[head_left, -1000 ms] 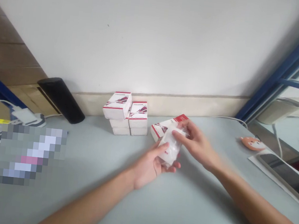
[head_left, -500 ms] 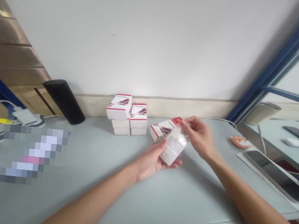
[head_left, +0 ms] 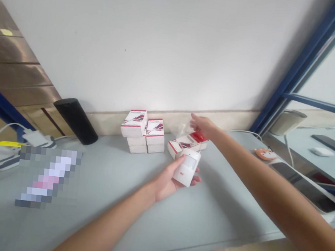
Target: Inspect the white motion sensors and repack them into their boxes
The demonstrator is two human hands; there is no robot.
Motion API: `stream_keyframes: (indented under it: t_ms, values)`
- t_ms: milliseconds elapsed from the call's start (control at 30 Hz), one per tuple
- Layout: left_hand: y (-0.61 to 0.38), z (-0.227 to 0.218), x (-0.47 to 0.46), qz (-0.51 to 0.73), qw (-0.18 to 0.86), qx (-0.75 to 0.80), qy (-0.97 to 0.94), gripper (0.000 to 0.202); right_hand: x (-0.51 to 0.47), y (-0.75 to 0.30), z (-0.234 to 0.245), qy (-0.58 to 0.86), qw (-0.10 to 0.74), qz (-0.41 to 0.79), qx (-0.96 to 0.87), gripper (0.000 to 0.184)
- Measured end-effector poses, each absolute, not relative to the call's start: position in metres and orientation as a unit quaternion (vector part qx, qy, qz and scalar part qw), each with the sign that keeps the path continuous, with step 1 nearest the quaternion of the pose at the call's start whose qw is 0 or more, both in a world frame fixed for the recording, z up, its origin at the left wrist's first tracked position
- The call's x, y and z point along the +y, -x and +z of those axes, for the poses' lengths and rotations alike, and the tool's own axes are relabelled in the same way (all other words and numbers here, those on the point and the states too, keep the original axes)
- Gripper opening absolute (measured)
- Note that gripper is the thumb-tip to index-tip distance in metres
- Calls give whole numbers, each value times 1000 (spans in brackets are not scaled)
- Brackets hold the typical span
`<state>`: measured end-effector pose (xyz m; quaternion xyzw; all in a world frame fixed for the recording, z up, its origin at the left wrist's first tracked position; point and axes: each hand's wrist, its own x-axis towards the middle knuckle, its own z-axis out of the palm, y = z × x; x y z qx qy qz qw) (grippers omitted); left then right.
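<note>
Head cam check: contents of the left grip (head_left: 169, 181)?

White plastic motion sensor (head_left: 187, 167), upright against the palm, fingers curled half closed, thumb along one side, over the pale grey table (head_left: 220, 215).

And the right grip (head_left: 205, 126)?

Fingers stretched out, mostly open, above a white-and-red cardboard box (head_left: 188, 141), just beside two stacks of white cardboard boxes (head_left: 142, 133). Any hold on that blurry clear plastic bag (head_left: 183, 128)? No way to tell.
</note>
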<state>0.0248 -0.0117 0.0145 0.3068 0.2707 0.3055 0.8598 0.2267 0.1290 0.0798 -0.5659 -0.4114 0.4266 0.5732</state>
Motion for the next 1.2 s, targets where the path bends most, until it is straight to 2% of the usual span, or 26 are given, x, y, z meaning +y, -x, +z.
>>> stream_keyframes:
  t_ms: [133,267,367,533,667,800,867,967,1200]
  values:
    - [-25,18,-13,309,868,261,-289,55,128,-219,59,630,517,328,-477,35]
    - [-25,19,-11,326,879,238,-253,50,99,-224,54,629,517,226,-535,35]
    - [-25,17,-10,341,883,232,-223,48,62,-225,49,576,529,156,-603,40]
    - [-25,12,-9,364,873,242,-216,44,20,-217,44,567,426,210,-673,38]
    - [-27,14,-10,384,857,270,-214,45,18,-219,51,553,392,316,-664,32]
    - [-28,18,-14,400,838,289,-234,44,22,-229,53,542,346,431,-634,47]
    - [-29,19,-15,402,832,290,-250,44,22,-232,52,530,348,467,-616,54]
    - [-28,20,-13,404,826,292,-265,43,22,-231,50,518,377,488,-592,54]
    - [-23,17,-3,354,852,276,-269,51,28,-234,50,526,456,465,-547,54]
